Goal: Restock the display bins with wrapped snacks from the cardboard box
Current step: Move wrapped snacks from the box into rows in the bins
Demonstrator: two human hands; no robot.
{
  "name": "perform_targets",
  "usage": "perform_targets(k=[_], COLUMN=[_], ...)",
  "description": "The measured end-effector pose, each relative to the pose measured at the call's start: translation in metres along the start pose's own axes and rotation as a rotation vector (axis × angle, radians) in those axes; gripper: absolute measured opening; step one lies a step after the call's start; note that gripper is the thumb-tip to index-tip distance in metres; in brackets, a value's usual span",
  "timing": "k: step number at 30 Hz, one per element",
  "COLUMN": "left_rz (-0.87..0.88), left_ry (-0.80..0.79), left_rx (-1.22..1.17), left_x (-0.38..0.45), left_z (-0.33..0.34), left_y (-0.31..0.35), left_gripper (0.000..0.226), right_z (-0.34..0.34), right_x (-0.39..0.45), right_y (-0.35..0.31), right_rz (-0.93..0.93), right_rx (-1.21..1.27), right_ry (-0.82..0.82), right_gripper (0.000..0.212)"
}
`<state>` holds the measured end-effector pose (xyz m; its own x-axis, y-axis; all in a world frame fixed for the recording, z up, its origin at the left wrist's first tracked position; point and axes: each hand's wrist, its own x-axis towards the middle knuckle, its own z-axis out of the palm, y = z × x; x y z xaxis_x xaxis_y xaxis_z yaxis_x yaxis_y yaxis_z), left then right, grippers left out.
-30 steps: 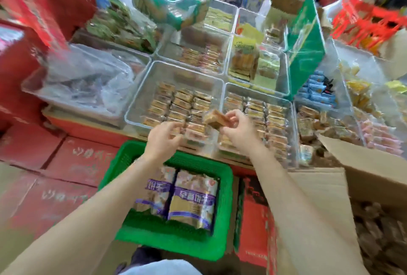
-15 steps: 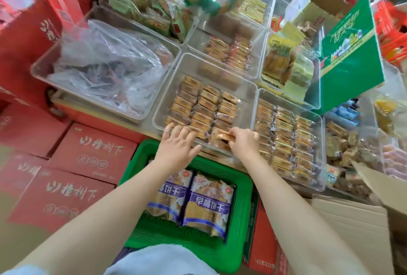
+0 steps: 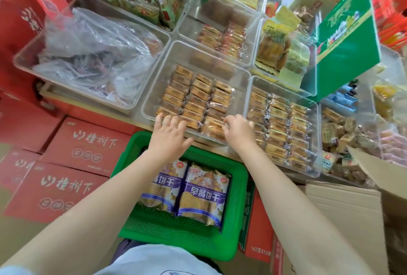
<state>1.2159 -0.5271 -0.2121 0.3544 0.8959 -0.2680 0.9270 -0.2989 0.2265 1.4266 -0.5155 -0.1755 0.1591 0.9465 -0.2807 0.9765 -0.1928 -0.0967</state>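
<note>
A clear display bin [image 3: 152,100] holds three neat rows of orange wrapped snacks [image 3: 198,98]. My left hand [image 3: 169,137] lies flat at the bin's front edge, with straight fingers touching the front-left snacks. My right hand [image 3: 240,131] is at the front-right corner, its curled fingertips pinching the end of a wrapped snack [image 3: 213,130] that lies in the front row. The open cardboard box [image 3: 343,208] is at the lower right, and its contents are barely visible.
A second clear bin [image 3: 317,142] of similar snacks sits to the right. To the left, a bin holds a crumpled plastic bag [image 3: 94,58]. Below my arms a green basket [image 3: 240,208] holds two biscuit bags [image 3: 202,195]. Red cartons [image 3: 88,142] are stacked at left, and a green box [image 3: 348,32] stands at the back right.
My right hand has brought the snack down from above the bins into the front row. My left hand has flattened onto the front-left snacks. The view has tilted down.
</note>
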Motion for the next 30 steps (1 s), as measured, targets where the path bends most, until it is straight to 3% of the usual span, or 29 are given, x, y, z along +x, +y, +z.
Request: perform_targets(k=[3,8,12,14,16,21,26,30], left_rz=[0.062,0.368,0.393,0.328,0.238,0.026,-0.062,-0.117], left_ry=[0.071,0.212,0.050,-0.035,-0.062,0.032,0.102,0.132], left_rx=[-0.089,-0.330,-0.609,-0.763,-0.853,-0.819,-0.546,-0.447], left_x=[-0.012,-0.053,-0.096,-0.118,-0.134,-0.153,-0.159,-0.159], left_z=[-0.001,0.006,0.011,0.014,0.020,0.036,0.037,0.039], left_y=[0.046,0.189,0.320,0.382,0.432,0.495,0.501,0.502], left_gripper=[0.056,0.051,0.040,0.046,0.062,0.091,0.086,0.078], right_z=[-0.017,-0.066,-0.098,-0.102,-0.097,-0.060,-0.018,0.018], right_x=[-0.037,-0.127,-0.205,-0.236,-0.258,-0.266,-0.241,-0.231], right_y=[0.031,0.127,0.230,0.286,0.337,0.419,0.428,0.438], right_rz=[-0.035,-0.047,-0.011,0.051,0.121,0.233,0.129,0.051], right_rx=[0.164,0.431,0.390,0.405,0.426,0.500,0.236,0.110], right_ry=[0.205,0.501,0.733,0.758,0.653,0.006,-0.450,-0.592], right_gripper=[0.021,0.017,0.022,0.026,0.027,0.026,0.031,0.045])
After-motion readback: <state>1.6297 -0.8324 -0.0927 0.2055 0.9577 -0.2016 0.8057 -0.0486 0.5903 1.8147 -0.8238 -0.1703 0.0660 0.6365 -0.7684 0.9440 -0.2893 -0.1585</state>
